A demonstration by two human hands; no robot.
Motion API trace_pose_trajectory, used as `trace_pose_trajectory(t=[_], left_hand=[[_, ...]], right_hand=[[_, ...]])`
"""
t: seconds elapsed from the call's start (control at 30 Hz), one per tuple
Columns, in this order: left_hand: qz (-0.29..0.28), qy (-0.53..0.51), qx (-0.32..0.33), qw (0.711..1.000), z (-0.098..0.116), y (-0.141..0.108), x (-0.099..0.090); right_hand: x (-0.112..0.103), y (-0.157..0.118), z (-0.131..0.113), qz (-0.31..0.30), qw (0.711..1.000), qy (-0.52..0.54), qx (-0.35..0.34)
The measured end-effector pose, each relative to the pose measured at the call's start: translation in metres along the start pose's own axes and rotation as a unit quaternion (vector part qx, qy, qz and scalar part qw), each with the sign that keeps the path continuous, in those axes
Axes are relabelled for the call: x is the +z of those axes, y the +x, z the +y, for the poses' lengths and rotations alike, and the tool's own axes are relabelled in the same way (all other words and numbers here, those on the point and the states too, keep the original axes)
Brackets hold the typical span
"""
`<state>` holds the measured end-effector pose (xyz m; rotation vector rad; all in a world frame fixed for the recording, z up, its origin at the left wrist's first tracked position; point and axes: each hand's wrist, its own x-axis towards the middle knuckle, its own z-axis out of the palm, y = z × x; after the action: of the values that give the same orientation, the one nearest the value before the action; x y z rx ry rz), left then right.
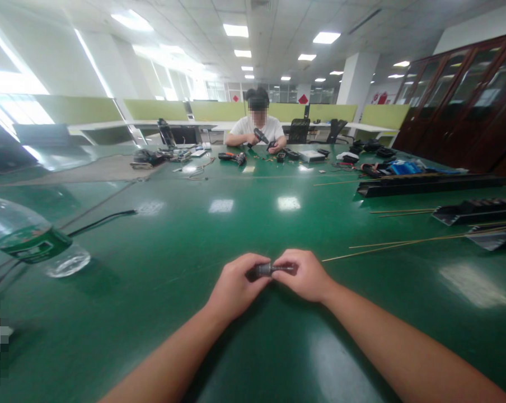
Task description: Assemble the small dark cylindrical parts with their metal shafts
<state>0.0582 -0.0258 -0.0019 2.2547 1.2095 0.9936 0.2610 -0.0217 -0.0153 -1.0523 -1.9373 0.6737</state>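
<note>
A small dark grey cylinder with a thin metal shaft (pixel 264 270) is between my two hands, low over the green table (pixel 186 224). My left hand (pixel 236 282) closes its thumb and fingers round the thick end. From the other side, my right hand (pixel 305 275) pinches the thin shaft, which points to the right. Fingers cover part of both ends, so the exact kind of part cannot be made out.
A clear plastic bottle with a green label (pixel 34 243) stands at the left, near a black cable (pixel 102 221). Thin brass-coloured rods (pixel 387 244) and black metal channels (pixel 421 184) lie at the right. Across the table a person (pixel 273 129) holds a power drill (pixel 260 135) among scattered tools.
</note>
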Motion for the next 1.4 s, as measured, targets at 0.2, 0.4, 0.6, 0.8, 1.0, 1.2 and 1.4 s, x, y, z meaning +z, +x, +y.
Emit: trace_pose_trajectory(t=[0.2,0.4,0.6,0.8,1.0,1.2,1.4], left_hand=[[0.004,0.005,0.004,1.0,0.0015,-0.0004,-0.0007],[0.005,0.005,0.003,1.0,0.0008,-0.0003,-0.0011],[0.005,0.01,0.002,1.0,0.0014,-0.0001,-0.0009],[0.007,0.007,0.002,1.0,0.0004,0.0001,-0.0013],[0.011,0.007,0.004,1.0,0.0002,0.0006,-0.0022],[0.025,0.013,0.011,1.0,0.0,0.0013,-0.0039],[0.039,0.022,-0.001,0.999,-0.0055,0.0011,-0.0037]], right_hand=[[-0.001,0.0005,-0.0009,-0.002,1.0,-0.006,0.006],[-0.0012,0.0005,-0.0008,-0.002,1.0,-0.008,0.012],[-0.0002,0.0003,0.0002,0.0,1.0,-0.002,0.01],[0.0007,-0.0003,0.0012,0.01,1.0,-0.003,0.016],[0.0008,0.0002,0.0026,0.013,1.0,-0.005,0.019],[0.0001,0.0005,0.0034,0.02,0.999,-0.009,0.024],[-0.0013,0.0008,0.0038,0.027,0.999,-0.009,0.031]])
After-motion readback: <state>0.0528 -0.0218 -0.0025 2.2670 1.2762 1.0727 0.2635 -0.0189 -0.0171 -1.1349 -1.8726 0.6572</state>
